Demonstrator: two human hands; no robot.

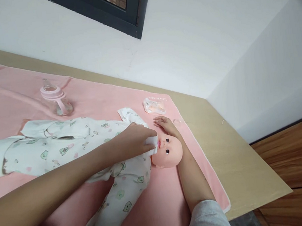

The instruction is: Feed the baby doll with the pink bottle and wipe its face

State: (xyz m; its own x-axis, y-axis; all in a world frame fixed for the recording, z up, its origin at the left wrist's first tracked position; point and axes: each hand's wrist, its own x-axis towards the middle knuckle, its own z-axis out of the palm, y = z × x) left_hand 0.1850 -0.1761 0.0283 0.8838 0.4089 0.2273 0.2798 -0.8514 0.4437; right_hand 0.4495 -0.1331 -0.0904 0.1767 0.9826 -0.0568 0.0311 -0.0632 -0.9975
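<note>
Head-camera view, looking down: two bare hands are meeting at the face of a doll (134, 159) that is lying on its back on a pink blanket (158, 214). The left hand (134, 140) is reaching across the doll's chest with fingers curled closed around a small white wipe (152, 144), pressing it against the mouth of the doll's head (168, 151) — the wipe is pinched between thumb and fingers, and only its crumpled edge is showing past the knuckles. Just beyond that grip, the right hand (167, 125) is lying flat and open over the top of the head, fingers spread along the crown, touching it but clasping nothing; its forearm is running back under the head toward a grey sleeve (208, 219). The doll is wearing a white sleepsuit printed with small green bears, its legs trailing away from the hands toward the near edge of the picture and its other side stretching off to the left.

Near the right hand's fingertips, a small clear packet (154, 106) is resting on the blanket. Well apart from both hands, beyond the doll's body, a baby bottle (55, 99) with a pink collar is standing upright. The blanket is covering a pale wooden table (236, 161) — bare wood is showing past the right hand.
</note>
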